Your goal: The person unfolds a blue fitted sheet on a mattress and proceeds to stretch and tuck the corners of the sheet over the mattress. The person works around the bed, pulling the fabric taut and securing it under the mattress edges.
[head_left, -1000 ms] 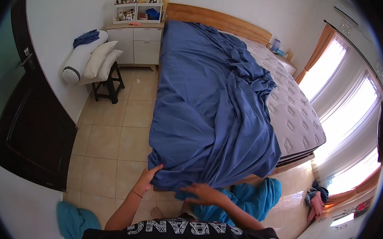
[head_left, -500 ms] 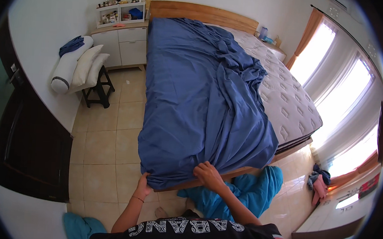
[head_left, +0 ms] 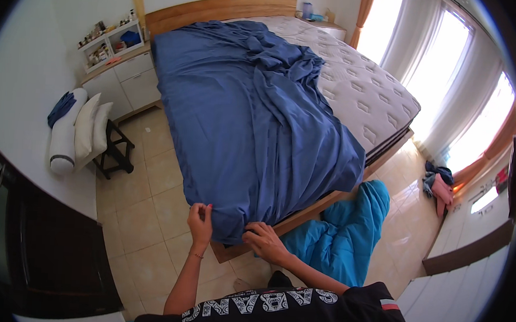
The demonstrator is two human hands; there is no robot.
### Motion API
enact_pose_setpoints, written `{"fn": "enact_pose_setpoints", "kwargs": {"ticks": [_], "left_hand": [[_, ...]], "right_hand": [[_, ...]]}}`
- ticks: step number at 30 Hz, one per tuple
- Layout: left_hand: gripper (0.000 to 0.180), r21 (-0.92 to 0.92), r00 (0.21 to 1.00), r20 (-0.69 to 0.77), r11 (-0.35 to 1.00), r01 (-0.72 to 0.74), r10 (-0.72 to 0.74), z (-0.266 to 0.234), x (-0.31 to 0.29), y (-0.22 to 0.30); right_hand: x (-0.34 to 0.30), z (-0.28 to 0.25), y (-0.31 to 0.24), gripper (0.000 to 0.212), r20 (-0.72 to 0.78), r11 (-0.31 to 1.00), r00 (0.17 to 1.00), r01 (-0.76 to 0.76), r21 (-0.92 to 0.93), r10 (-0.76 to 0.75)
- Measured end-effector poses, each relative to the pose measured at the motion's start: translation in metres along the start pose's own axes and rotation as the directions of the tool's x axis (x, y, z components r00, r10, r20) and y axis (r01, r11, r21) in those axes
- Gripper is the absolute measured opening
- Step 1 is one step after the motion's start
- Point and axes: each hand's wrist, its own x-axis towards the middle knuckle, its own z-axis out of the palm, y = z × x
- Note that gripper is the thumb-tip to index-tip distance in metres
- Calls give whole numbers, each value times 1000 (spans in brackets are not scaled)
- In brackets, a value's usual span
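A blue bed sheet (head_left: 219,117) covers the left part of the mattress (head_left: 371,91), rumpled along its right side and hanging over the foot end. At the near left corner, my left hand (head_left: 200,221) is closed, pinching the sheet's side. My right hand (head_left: 263,239) lies just to the right at the foot edge, fingers curled around the sheet's hem. The fingertips of the right hand are partly hidden by cloth. Beneath the sheet corner the wooden bed frame (head_left: 301,224) shows.
A turquoise comforter (head_left: 345,237) lies heaped on the floor by the foot of the bed. Pillows (head_left: 88,128) and a bolster rest on a black stool (head_left: 115,152) at left. A dark door (head_left: 45,254) stands at lower left, and clothes (head_left: 441,190) lie near the curtains.
My view has turned, so the bed appears tilted. My left hand has moved up the corner's side, and my right hand has slid left along the foot edge, closer to the corner.
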Motion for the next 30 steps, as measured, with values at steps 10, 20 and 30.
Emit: {"fn": "enact_pose_setpoints", "kwargs": {"ticks": [10, 20, 30], "left_hand": [[21, 350, 987, -156, 936, 15, 42, -8, -5, -20], [57, 537, 875, 483, 776, -332, 40, 57, 5, 90], [63, 835, 968, 185, 546, -63, -172, 152, 19, 101]], "right_hand": [[-30, -26, 18, 17, -109, 976, 971, -203, 80, 211], [-33, -153, 142, 36, -610, 855, 683, -518, -17, 401], [-45, -217, 281, 66, -695, 710, 528, -703, -35, 489]]}}
